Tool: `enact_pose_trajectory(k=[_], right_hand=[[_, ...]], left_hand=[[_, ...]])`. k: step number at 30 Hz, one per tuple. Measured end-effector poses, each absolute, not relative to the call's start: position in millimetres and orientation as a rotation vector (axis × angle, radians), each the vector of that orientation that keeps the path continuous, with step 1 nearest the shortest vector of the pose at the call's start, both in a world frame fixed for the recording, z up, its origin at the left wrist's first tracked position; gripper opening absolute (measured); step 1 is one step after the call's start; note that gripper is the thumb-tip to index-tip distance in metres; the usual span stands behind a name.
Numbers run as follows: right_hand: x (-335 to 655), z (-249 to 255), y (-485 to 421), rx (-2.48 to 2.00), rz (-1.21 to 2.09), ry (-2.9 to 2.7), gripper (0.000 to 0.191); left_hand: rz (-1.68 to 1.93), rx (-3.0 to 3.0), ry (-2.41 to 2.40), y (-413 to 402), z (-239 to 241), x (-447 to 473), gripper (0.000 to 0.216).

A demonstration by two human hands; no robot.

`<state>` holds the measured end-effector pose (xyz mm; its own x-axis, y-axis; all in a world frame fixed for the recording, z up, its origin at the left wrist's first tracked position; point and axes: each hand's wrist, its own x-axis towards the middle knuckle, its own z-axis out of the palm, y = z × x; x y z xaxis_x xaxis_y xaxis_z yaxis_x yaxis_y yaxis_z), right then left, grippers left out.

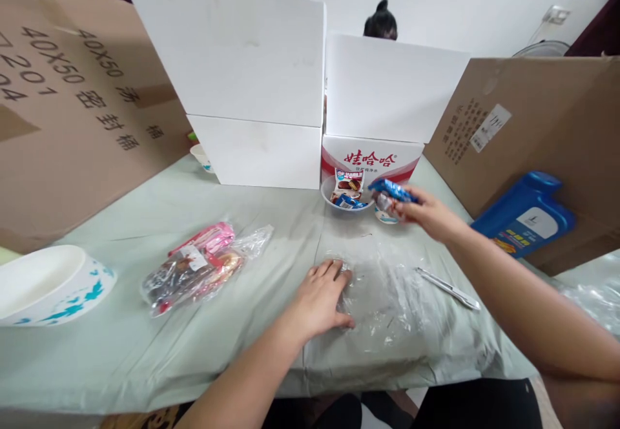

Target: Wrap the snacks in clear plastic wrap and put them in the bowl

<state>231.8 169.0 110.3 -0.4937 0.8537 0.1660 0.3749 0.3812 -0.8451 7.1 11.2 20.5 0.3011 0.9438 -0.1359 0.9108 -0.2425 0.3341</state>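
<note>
My left hand (322, 296) lies with fingers spread on a transparent plastic bag (387, 313) near the table's front. Out ahead, my right hand (429, 212) is closed on blue-wrapped snack packets (392, 190); how many cannot be told. They hang just right of a pale bowl (329, 204), above a small white-and-blue cup or bowl (386, 214). Inside the pale bowl are a red-and-white snack packet (349, 183) and blue-wrapped pieces (349, 202). A slim silvery tool (448, 289) lies right of the bag.
Bagged snacks (203, 264) lie left, beside a large white bowl (72, 293). White boxes (261, 151) wall the back; cardboard boxes (87, 106) (542, 112) stand at both sides. A blue bottle (527, 216) leans at right. A person's head (381, 23) shows behind the boxes.
</note>
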Motion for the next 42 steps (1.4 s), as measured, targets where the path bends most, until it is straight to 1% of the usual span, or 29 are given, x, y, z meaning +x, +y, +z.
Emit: enact_pose_trajectory(k=[1,3,5,7,9,12,15,16,17,18,19,21,23,26,28,30,31,32,34,35,36,37,39,42], right_hand=[[225.8,121.6,186.8,-1.127,0.839,-2.130,0.044],[212.3,139.1,218.0,-1.220,0.312,-2.353,0.041],[197.0,147.0,239.6,-1.181,-0.010,-2.561,0.036],[180.6,143.8,251.2,-1.056,-0.207,-2.820,0.031],[165.2,131.9,256.3,-0.940,-0.334,-3.019,0.032],[149.1,110.6,261.2,-0.921,-0.295,-3.069,0.042],[145.3,102.1,266.1,-0.972,-0.193,-2.997,0.071],[146.5,103.0,265.7,-0.999,-0.143,-2.924,0.077],[148.5,105.1,262.8,-1.020,-0.099,-2.821,0.079],[151.3,107.4,256.8,-1.029,-0.061,-2.693,0.075],[154.7,109.0,246.9,-1.024,-0.025,-2.559,0.068],[163.0,106.8,215.4,-0.961,0.061,-2.367,0.048],[173.2,93.7,171.7,-0.858,0.226,-2.371,0.033],[190.6,56.3,104.1,-0.628,0.354,-2.682,0.024],[201.1,28.4,71.9,-0.511,0.290,-2.817,0.027],[208.2,6.4,54.0,-0.503,0.276,-2.849,0.037],[210.1,-1.2,49.6,-0.535,0.276,-2.847,0.045],[210.9,-6.3,47.3,-0.593,0.276,-2.843,0.056],[210.0,-11.0,46.9,-0.752,0.259,-2.857,0.084],[209.1,-11.5,47.9,-0.837,0.249,-2.877,0.097],[208.3,-11.7,49.6,-0.919,0.244,-2.899,0.108],[208.2,-11.8,52.0,-0.994,0.246,-2.922,0.115],[211.1,-13.0,59.3,-1.147,0.243,-2.932,0.118],[224.6,-16.5,76.4,-1.401,0.162,-2.840,0.112]], left_hand=[[0.125,2.222,1.665,11.2,20.6,6.6,0.090],[0.104,2.215,1.663,11.3,20.6,5.8,0.090],[0.081,2.219,1.657,11.7,20.0,5.4,0.090],[0.086,2.237,1.648,12.2,18.7,5.2,0.091],[0.114,2.258,1.641,12.5,16.8,4.9,0.090],[0.140,2.261,1.637,12.9,14.0,3.7,0.090],[0.165,2.247,1.619,14.0,13.1,2.2,0.089],[0.164,2.241,1.612,14.3,13.3,1.9,0.089],[0.158,2.238,1.608,14.2,13.7,1.9,0.088],[0.150,2.237,1.610,13.7,14.3,2.0,0.088],[0.143,2.242,1.618,12.8,15.0,2.3,0.088],[0.141,2.260,1.645,9.5,17.1,3.0,0.087],[0.133,2.266,1.676,5.0,20.7,2.8,0.086],[0.122,2.257,1.685,-0.1,29.1,-1.7,0.079],[0.154,2.237,1.698,0.0,34.3,-6.1,0.064],[0.254,2.199,1.794,3.4,36.2,-8.3,0.044],[0.339,2.190,1.857,5.9,35.4,-7.7,0.036],[0.429,2.206,1.888,8.6,33.2,-6.1,0.031],[0.518,2.309,1.814,13.5,25.6,-0.5,0.027],[0.494,2.359,1.752,15.4,20.8,2.3,0.029],[0.425,2.385,1.705,16.8,15.8,4.5,0.035],[0.336,2.381,1.696,17.8,11.0,5.5,0.046],[0.195,2.308,1.791,19.2,3.3,3.3,0.067],[0.115,2.229,1.901,21.3,-1.6,-7.9,0.083]])
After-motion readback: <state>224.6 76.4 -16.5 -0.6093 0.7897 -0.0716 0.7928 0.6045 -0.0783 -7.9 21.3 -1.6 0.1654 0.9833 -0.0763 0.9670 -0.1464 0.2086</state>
